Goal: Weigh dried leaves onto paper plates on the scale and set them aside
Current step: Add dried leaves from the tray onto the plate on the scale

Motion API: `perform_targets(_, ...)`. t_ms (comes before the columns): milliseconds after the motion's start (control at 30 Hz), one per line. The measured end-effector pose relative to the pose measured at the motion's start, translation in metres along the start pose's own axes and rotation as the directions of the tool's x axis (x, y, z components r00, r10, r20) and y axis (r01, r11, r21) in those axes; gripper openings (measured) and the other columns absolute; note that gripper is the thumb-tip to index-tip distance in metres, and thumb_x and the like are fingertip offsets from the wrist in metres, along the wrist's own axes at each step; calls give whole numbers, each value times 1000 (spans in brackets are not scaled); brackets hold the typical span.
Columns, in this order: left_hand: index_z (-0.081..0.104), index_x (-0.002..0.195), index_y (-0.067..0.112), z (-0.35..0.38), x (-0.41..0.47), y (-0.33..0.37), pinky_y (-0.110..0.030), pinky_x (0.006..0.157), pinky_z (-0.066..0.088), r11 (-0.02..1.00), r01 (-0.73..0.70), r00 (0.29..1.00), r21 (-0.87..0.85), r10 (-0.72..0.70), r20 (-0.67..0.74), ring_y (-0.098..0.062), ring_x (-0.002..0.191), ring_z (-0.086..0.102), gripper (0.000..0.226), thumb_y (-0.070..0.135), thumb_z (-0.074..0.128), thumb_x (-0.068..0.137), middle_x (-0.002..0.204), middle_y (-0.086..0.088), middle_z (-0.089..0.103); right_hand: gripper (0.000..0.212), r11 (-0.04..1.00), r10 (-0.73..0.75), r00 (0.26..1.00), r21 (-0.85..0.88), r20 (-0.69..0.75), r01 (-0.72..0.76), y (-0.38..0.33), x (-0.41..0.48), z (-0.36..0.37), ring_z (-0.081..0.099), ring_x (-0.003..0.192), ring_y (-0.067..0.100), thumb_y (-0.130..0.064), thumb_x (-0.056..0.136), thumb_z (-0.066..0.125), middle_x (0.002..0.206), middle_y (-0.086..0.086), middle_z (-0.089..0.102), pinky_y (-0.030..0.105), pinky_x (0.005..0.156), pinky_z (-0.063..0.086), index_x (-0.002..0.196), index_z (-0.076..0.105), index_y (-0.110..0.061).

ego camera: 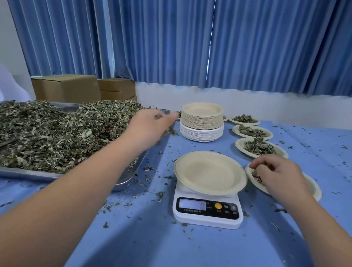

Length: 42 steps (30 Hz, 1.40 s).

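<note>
An empty beige paper plate [210, 173] rests on the white digital scale [207, 211] in the middle of the blue table. A large heap of dried leaves [51, 132] fills the metal tray [20, 172] on the left. My left hand [150, 129] reaches over the tray's right end, fingers curled on a few leaves. My right hand [281, 175] hovers over a plate [314, 187] to the right of the scale, pinching dried leaves above it. Three filled plates [260, 147] line up behind that one.
A tall stack of unused paper plates [202, 121] stands behind the scale. Loose leaf bits are scattered over the blue tablecloth [162, 248]. Cardboard boxes [67, 88] sit at the back left, in front of the blue curtains.
</note>
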State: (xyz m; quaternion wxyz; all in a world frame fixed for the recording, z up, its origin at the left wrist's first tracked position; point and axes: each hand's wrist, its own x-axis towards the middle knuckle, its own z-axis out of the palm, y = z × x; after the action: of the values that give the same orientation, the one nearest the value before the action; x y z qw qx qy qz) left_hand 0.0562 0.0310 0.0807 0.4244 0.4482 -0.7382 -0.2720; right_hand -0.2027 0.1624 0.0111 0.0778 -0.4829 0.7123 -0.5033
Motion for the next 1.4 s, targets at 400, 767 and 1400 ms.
perform_targets(400, 51, 126, 36, 87, -22, 14, -33, 84, 43, 918, -297, 852, 263, 130, 507, -3, 100, 58, 62, 77, 26, 85, 104, 15, 63, 38, 999, -23, 999, -26, 24, 24, 4, 3, 1, 38, 39, 8, -10, 81, 54, 52, -5, 58, 26, 44, 38, 73, 67, -44)
perform_targets(767, 57, 115, 16, -2, 12, -66, -50, 99, 43, 699, 63, 984, 712, -161, 71, -33, 115, 53, 60, 58, 17, 99, 126, -15, 56, 40, 1000, -15, 1000, -13, 25, 15, 0, 1, -1, 37, 36, 7, -8, 83, 52, 47, -14, 54, 22, 39, 33, 68, 67, -42)
perform_targets(1400, 62, 94, 14, -35, -15, -87, -34, 81, 46, 724, -15, 905, 690, -284, 317, -22, 86, 62, 69, 66, 17, 91, 91, -6, 65, 39, 1000, -18, 1000, -16, 17, 18, 3, 3, -1, 41, 40, 6, -8, 83, 52, 53, -14, 57, 20, 39, 36, 67, 67, -40)
